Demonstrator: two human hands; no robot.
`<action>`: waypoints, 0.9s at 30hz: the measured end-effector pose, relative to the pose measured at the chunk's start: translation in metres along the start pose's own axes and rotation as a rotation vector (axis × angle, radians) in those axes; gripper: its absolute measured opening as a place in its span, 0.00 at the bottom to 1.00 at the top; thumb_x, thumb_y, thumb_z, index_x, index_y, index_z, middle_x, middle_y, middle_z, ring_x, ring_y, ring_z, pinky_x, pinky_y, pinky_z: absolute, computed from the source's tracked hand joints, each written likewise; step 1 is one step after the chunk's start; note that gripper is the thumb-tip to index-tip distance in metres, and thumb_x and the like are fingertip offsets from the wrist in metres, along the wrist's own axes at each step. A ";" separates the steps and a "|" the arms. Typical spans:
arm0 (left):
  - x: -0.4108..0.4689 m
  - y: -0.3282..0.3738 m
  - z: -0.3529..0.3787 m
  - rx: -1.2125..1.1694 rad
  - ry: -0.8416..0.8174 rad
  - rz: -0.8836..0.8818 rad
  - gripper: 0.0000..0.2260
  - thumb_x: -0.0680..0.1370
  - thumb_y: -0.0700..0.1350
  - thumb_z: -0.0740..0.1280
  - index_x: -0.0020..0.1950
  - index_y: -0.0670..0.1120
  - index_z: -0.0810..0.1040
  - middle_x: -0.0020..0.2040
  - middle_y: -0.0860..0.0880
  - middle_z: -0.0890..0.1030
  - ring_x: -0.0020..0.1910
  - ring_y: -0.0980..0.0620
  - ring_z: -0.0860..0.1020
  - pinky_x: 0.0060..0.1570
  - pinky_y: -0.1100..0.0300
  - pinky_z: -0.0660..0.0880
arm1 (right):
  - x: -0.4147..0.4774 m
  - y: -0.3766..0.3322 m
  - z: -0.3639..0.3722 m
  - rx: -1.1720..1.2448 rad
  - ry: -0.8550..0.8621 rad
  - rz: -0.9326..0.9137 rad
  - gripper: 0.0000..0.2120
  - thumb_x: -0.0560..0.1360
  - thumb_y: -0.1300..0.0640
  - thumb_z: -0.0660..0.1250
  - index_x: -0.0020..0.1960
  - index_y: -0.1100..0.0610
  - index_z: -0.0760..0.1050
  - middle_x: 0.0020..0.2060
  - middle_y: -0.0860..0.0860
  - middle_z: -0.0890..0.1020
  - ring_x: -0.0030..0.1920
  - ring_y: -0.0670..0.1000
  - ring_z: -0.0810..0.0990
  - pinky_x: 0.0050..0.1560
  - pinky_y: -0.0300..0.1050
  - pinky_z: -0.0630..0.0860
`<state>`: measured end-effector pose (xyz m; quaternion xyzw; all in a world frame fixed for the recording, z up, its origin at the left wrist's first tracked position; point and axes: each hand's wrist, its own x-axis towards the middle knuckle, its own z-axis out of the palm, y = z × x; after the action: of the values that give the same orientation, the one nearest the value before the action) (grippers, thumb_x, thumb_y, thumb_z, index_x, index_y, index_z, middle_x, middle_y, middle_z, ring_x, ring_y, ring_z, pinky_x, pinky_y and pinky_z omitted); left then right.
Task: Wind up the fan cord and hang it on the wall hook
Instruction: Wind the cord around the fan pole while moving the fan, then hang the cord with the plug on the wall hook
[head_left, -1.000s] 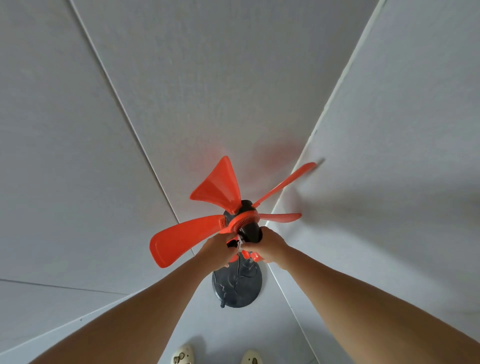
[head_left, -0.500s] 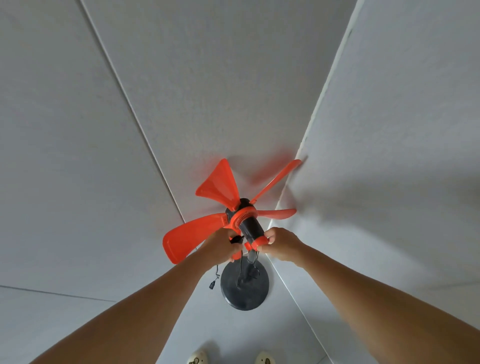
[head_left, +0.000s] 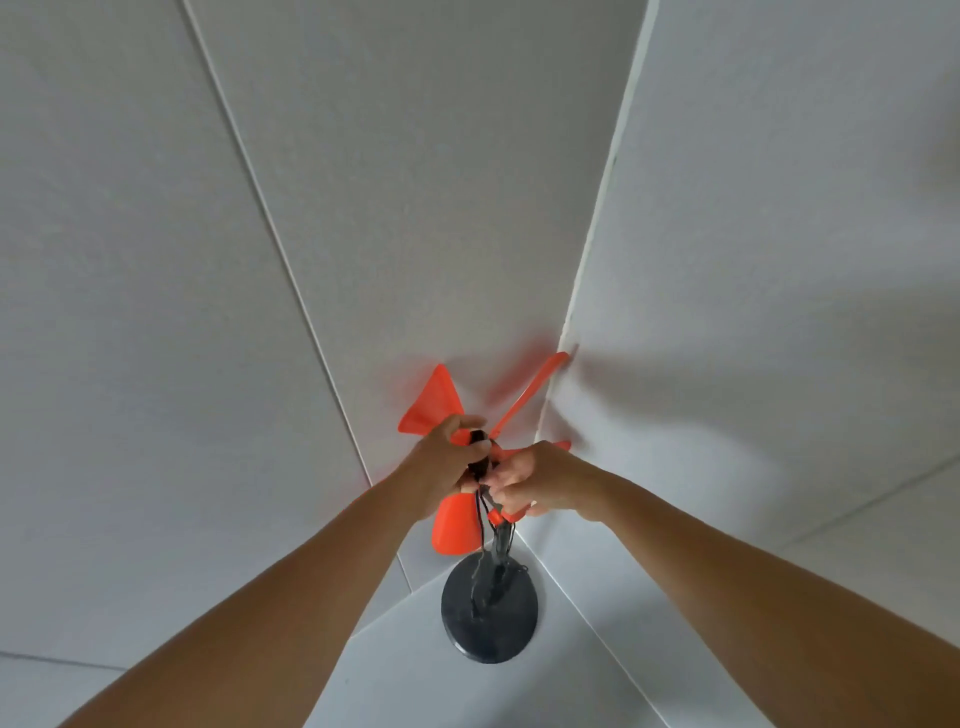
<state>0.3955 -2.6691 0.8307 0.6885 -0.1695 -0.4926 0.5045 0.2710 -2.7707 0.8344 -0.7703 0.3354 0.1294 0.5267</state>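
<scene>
Both hands (head_left: 447, 462) around orange fan (head_left: 457, 530)

Blades (head_left: 435, 405) crowding hands; walls (head_left: 753, 291) apparently close

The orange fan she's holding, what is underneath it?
Below the fan stands a round black base on the white floor, with thin dark cord dangling to it. The left hand and right hand cover the fan's middle, so what they grip there is hidden.

The fan (head_left: 457, 525) has bright orange blades on a black hub; at six o'clock of it sits a glossy black round base (head_left: 489, 608). Walls (head_left: 156, 260) plain white.
</scene>
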 end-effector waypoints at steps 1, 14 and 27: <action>-0.003 0.006 0.001 -0.074 -0.015 -0.006 0.15 0.79 0.36 0.63 0.65 0.44 0.73 0.43 0.41 0.78 0.27 0.52 0.75 0.22 0.66 0.71 | -0.005 -0.004 -0.001 0.002 -0.012 -0.006 0.16 0.74 0.64 0.70 0.62 0.57 0.80 0.57 0.57 0.84 0.58 0.57 0.84 0.49 0.40 0.81; -0.016 0.066 -0.006 0.471 0.032 -0.120 0.14 0.81 0.48 0.60 0.43 0.39 0.75 0.29 0.45 0.76 0.18 0.54 0.69 0.20 0.67 0.60 | -0.046 -0.036 -0.059 -0.120 0.065 -0.094 0.05 0.76 0.58 0.70 0.41 0.52 0.79 0.32 0.48 0.85 0.39 0.49 0.84 0.46 0.41 0.80; -0.029 0.132 0.048 0.721 -0.173 0.129 0.18 0.79 0.53 0.61 0.36 0.46 0.80 0.33 0.50 0.83 0.37 0.50 0.82 0.43 0.60 0.79 | -0.076 -0.064 -0.107 -0.271 0.269 -0.207 0.11 0.77 0.56 0.68 0.51 0.64 0.83 0.40 0.55 0.86 0.37 0.45 0.81 0.35 0.28 0.69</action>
<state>0.3763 -2.7305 0.9587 0.7657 -0.4170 -0.4248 0.2436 0.2397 -2.8240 0.9669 -0.8747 0.3012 0.0147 0.3794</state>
